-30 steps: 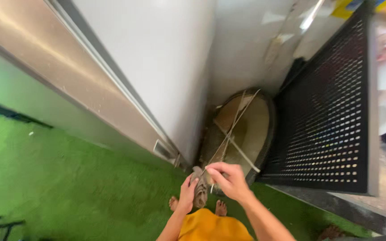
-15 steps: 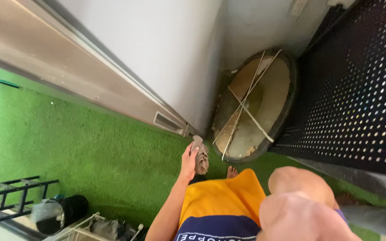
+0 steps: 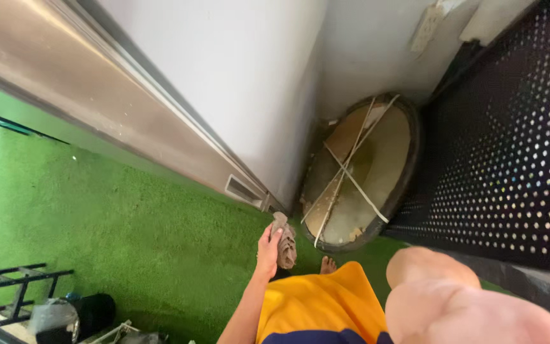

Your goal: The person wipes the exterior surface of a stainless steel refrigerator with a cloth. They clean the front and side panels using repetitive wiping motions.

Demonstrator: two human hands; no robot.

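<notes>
Right arm (image 3: 459, 306) looms blurred right under the camera, its hand out of view, so no telling its grip. Left hand (image 3: 267, 245) is closed around a crumpled grey rag (image 3: 286, 241), held low beside the round tub (image 3: 359, 172), which leans in the corner behind it, sticks across its mouth.

- Outdoor/semi-outdoor corner of a home, prob. a porch or balcony w/ storage.
- Green artificial turf (image 3: 109, 216) covers the floor.
- Metal sliding-door frame (image 3: 97, 95) runs along turf's far edge, white wall beside it.
- Round worn basin (image 3: 377, 165) w/ thin sticks across it stands at the turf's corner.
- Black perforated metal panel (image 3: 504, 159) just right of basin.
- Black rack (image 3: 7, 286) at turf's near-left edge.
- Bare feet on turf.
</notes>
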